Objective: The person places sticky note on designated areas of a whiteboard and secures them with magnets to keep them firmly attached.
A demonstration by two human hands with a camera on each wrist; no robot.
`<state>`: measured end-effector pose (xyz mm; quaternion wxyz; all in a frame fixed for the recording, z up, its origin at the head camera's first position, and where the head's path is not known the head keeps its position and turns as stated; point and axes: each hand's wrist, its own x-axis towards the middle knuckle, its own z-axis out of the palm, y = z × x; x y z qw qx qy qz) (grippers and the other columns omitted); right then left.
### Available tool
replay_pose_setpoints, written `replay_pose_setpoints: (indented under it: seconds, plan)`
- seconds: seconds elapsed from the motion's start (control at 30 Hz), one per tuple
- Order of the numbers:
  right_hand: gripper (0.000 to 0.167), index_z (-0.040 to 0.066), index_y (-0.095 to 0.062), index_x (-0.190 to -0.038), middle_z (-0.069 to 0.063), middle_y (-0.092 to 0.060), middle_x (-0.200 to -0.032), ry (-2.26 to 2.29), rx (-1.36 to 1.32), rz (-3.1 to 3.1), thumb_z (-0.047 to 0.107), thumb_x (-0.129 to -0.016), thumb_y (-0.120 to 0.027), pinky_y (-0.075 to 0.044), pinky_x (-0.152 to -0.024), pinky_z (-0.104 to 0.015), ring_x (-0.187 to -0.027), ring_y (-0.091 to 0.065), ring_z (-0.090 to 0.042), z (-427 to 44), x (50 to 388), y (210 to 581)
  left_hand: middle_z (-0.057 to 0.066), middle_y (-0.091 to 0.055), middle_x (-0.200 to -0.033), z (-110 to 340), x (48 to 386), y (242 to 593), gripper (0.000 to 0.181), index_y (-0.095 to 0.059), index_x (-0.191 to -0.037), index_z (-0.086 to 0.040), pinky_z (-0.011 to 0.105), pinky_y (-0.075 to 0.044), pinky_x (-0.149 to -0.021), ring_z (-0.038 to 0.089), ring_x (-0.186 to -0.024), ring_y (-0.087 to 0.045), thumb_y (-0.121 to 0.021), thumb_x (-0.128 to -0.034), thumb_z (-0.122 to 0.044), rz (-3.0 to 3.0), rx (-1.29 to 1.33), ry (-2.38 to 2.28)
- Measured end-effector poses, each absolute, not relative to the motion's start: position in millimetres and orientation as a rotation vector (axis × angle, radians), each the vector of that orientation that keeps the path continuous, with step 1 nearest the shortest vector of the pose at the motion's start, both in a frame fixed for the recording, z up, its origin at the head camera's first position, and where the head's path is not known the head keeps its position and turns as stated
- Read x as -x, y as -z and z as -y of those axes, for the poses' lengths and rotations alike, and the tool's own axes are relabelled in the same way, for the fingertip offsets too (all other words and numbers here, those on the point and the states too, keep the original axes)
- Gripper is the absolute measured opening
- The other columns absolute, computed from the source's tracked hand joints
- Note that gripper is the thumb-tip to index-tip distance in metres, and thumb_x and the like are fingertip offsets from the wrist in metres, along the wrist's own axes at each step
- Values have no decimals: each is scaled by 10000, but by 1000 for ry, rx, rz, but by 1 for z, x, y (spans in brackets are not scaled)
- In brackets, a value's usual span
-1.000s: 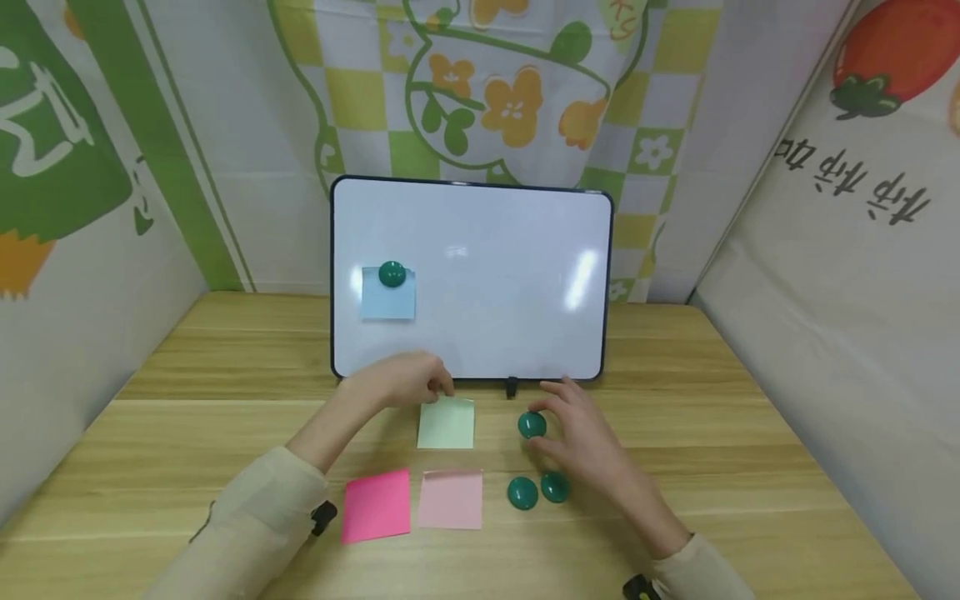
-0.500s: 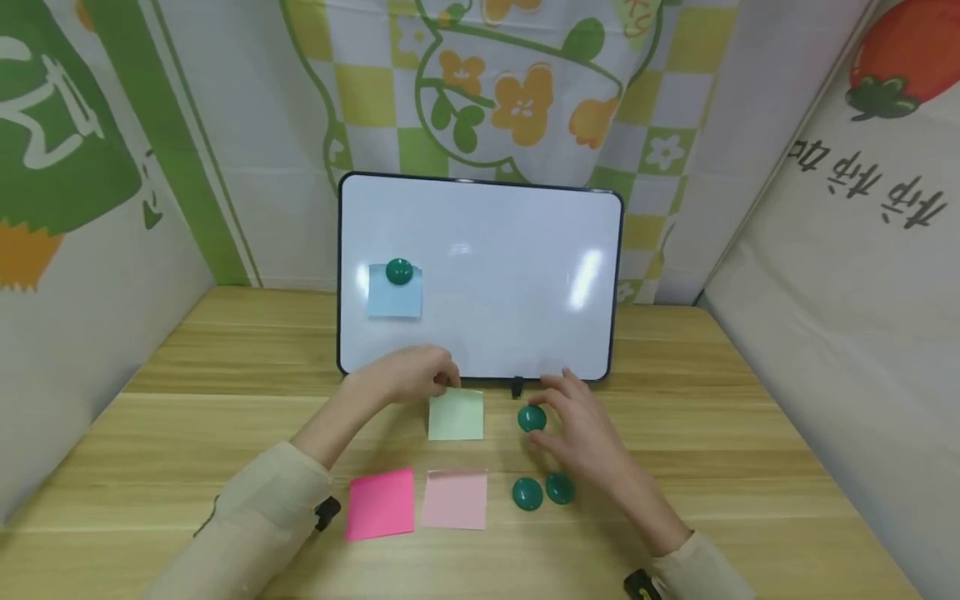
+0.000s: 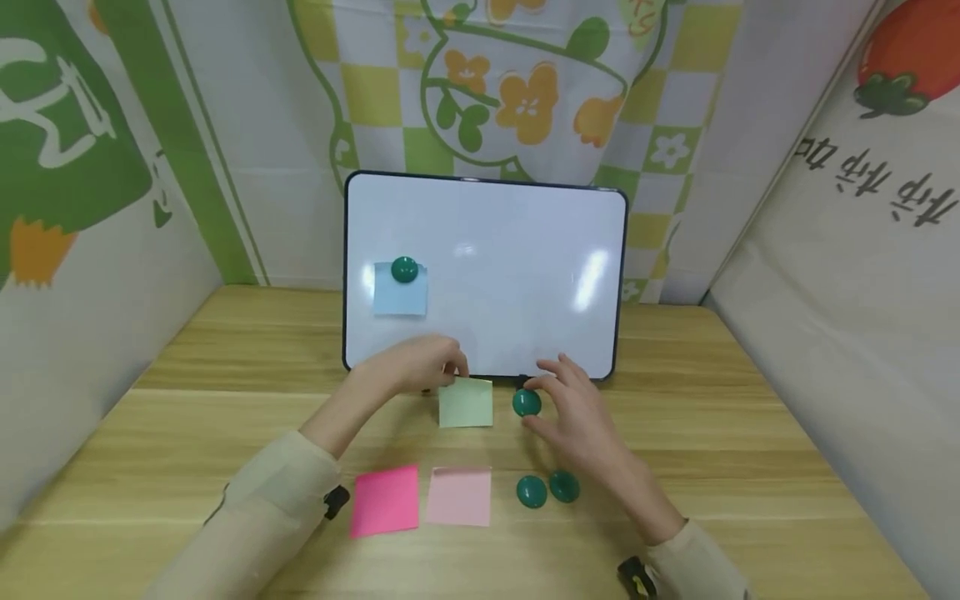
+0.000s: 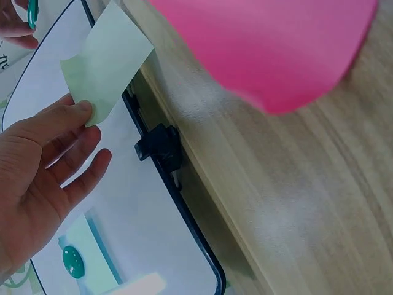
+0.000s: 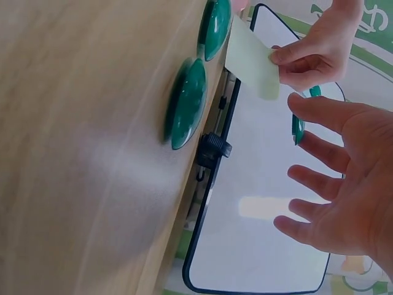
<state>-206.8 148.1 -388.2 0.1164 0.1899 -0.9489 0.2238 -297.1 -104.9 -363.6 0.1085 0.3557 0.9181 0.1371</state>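
Note:
My left hand (image 3: 422,363) pinches a pale green sticky note (image 3: 465,404) by its upper edge, thumb against finger; the left wrist view shows the note (image 4: 112,58) hanging from the fingertips. Off to the right, my right hand (image 3: 583,417) holds a round green magnet (image 3: 527,403) between thumb and index finger. Its other fingers are spread, as the right wrist view shows. Both hands are in front of the lower edge of a whiteboard (image 3: 517,283). A blue sticky note (image 3: 401,300) is fixed on the board's left part under another green magnet (image 3: 404,269).
On the wooden table (image 3: 750,467), a bright pink note (image 3: 385,502) and a light pink note (image 3: 459,497) lie side by side. Two green magnets (image 3: 532,492) rest to their right. Black clip-like feet (image 5: 212,147) support the board's lower edge. Printed cloth surrounds the table.
Both hands have risen slightly toward the board, carrying the pale green note and the magnet with them. The head view has shifted a little. The other notes and magnets stay in place.

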Motion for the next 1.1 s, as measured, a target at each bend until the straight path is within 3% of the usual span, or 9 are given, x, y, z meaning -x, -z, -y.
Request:
replay_pose_setpoints:
  seconds: [0.57,1.1]
  plan:
    - [365,102,-693,-1127,-126,-530,-1439,-663,-641,2664,213,-809,-832,-311,-1146,-613,-1460,-324,-389,-134,219,373,44,-680,-996,108,307,335,209,-741,-1104,-65,289,-559,-813,161,-900,-630,-611,-942,-35,-2753,-1048,-481]
    - [365,93,-688,-1131,-134,-528,-1429,-621,-691,2582,200,-812,-829,-352,-1126,-598,-1447,-345,-392,-120,232,362,59,-685,-978,108,319,321,198,-743,-1106,-61,301,-561,-791,171,-855,-621,-619,-951,-63,-2808,-1094,-413]
